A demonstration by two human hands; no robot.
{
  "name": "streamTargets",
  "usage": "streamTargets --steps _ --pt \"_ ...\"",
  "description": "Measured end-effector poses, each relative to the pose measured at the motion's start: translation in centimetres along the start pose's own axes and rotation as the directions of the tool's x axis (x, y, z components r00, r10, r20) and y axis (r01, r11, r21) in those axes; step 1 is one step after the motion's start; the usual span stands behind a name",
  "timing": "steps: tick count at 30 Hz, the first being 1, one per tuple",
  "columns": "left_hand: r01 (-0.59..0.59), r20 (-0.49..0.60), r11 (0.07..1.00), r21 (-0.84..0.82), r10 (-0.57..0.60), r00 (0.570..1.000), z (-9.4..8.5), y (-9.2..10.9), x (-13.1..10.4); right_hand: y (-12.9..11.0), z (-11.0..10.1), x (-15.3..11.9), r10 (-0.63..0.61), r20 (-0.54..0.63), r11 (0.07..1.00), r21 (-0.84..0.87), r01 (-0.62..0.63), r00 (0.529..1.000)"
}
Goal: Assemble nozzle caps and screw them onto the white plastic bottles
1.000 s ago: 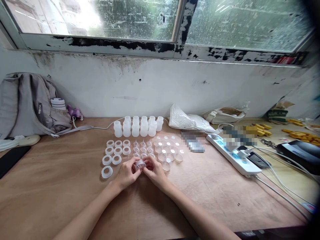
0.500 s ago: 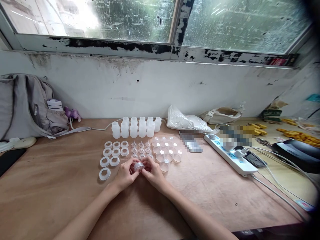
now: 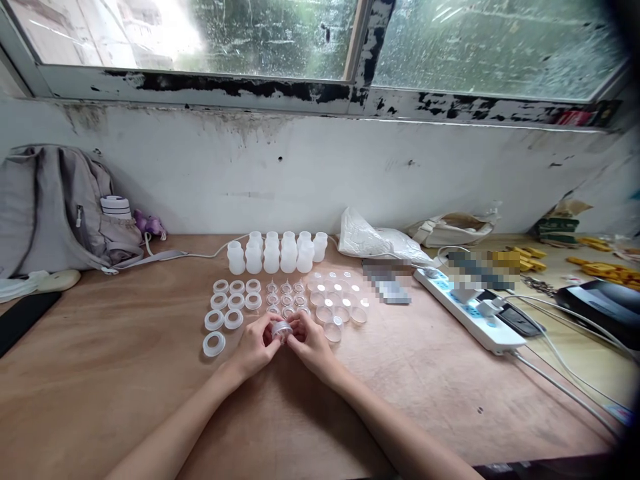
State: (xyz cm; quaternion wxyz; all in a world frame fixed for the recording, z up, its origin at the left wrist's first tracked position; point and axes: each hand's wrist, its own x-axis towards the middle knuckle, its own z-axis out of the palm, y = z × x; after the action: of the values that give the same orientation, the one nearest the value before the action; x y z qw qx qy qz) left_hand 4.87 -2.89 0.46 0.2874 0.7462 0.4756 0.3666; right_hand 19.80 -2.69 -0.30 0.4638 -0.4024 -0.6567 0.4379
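A clear plastic screw ring [image 3: 283, 328] is pinched between the fingertips of my left hand [image 3: 256, 345] and my right hand [image 3: 313, 341], low over the table. Whether another part sits inside it I cannot make out. Left of my hands lie rows of translucent white screw rings [image 3: 207, 347]. Just beyond my fingers stand clear silicone nipples [image 3: 286, 301], the closest ones partly covered by my hands. Clear round caps [image 3: 333, 332] are grouped beside my right hand. Behind these parts, small frosted white bottles [image 3: 271, 259] stand upright and open-topped.
A grey backpack [image 3: 45, 207] leans at the left, near a black flat object [image 3: 30, 320]. At the back lies a white plastic bag [image 3: 363, 237]. A white power strip [image 3: 470, 313] with cables crosses the right side, near a black device [image 3: 600, 310].
Both hands keep hold of the ring in nearly the same place, and its tilt has altered slightly. The whole view has shifted a little, so everything appears farther right.
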Motion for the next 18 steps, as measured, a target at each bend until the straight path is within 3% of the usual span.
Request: streamTargets --steps 18 --pt "0.034 -0.042 0.999 -0.015 -0.035 0.999 0.24 0.00 -0.22 -0.34 0.23 -0.31 -0.005 -0.034 0.992 -0.122 0.001 0.999"
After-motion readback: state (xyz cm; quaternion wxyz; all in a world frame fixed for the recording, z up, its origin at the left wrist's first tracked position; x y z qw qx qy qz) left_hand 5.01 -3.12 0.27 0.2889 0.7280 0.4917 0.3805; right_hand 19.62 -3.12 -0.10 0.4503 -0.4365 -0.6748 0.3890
